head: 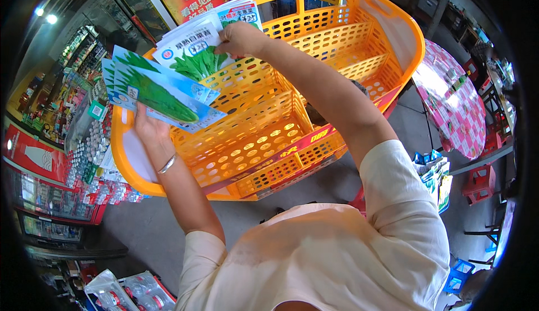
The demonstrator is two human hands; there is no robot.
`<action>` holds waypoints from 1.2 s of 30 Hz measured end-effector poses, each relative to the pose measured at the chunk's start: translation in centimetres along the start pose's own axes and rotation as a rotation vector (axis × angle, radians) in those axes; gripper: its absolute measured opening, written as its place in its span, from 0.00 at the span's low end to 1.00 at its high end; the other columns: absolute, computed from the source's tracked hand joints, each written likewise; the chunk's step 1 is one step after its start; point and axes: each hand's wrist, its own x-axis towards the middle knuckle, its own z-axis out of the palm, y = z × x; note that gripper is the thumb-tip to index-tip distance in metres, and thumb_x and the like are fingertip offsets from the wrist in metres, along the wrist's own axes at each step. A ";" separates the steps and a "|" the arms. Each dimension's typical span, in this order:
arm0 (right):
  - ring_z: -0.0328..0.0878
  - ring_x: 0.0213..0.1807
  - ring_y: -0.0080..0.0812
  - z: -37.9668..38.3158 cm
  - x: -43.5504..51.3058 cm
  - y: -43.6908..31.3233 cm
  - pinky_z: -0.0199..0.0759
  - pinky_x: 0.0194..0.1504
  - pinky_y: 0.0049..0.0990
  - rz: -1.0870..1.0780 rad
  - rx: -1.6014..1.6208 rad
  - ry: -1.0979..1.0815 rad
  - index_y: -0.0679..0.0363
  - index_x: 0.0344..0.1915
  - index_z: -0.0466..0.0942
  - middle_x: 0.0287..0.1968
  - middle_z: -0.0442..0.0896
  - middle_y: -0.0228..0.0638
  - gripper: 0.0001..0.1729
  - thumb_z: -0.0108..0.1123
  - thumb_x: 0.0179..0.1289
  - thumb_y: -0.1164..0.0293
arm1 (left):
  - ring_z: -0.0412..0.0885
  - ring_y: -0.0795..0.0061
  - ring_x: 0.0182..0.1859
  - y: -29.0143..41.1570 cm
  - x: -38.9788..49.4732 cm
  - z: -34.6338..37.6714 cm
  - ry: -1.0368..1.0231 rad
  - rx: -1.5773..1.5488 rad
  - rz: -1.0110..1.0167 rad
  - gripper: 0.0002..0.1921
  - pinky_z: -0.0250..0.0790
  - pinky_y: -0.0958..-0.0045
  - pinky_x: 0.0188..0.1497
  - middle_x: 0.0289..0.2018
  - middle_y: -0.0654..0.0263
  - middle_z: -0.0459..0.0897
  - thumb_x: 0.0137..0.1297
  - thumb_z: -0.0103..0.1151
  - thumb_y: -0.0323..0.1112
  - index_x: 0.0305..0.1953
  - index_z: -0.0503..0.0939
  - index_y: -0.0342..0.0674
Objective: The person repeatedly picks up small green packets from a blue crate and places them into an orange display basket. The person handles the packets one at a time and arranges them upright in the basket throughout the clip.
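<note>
My left hand holds several fanned seed packets with a green cucumber-like vegetable pictured on them, at the left end of an orange plastic display rack. Up and to the right, my right hand has its fingers on the right edge of a white seed packet showing leafy greens. That packet stands at the front of a stack in the rack's rear left compartment. Beside it, partly behind my right hand, is another packet with a blue and red top. The fingertips of my left hand are hidden by the packets.
Perforated dividers split the rack. A round table with a pink checked cover stands at the right, near red stools. Bottled goods line the left side. More packets hang or stand by my right sleeve. Bottle packs lie lower left.
</note>
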 end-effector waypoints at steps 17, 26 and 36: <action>0.82 0.40 0.45 0.2 -1.3 -0.6 0.75 0.44 0.40 0.142 -0.152 0.159 0.64 0.36 0.76 0.38 0.84 0.44 0.28 0.65 0.54 0.47 | 0.67 0.62 0.64 -1.8 0.1 2.2 0.010 0.125 -0.045 0.30 0.56 0.57 0.67 0.61 0.61 0.71 0.62 0.60 0.30 0.65 0.63 0.35; 0.79 0.50 0.46 3.1 -0.5 0.3 0.71 0.53 0.36 0.201 0.205 0.105 0.70 0.56 0.64 0.50 0.80 0.50 0.31 0.63 0.58 0.63 | 0.69 0.64 0.62 -2.1 0.3 2.4 -0.029 0.121 -0.080 0.28 0.56 0.59 0.67 0.60 0.62 0.72 0.63 0.59 0.30 0.63 0.65 0.36; 0.77 0.54 0.46 3.2 0.2 1.3 0.69 0.54 0.33 0.108 0.248 0.043 0.65 0.53 0.74 0.47 0.81 0.50 0.24 0.58 0.55 0.71 | 0.74 0.67 0.58 -2.8 0.2 3.4 0.009 0.106 -0.117 0.21 0.63 0.65 0.62 0.55 0.61 0.77 0.65 0.56 0.26 0.59 0.69 0.33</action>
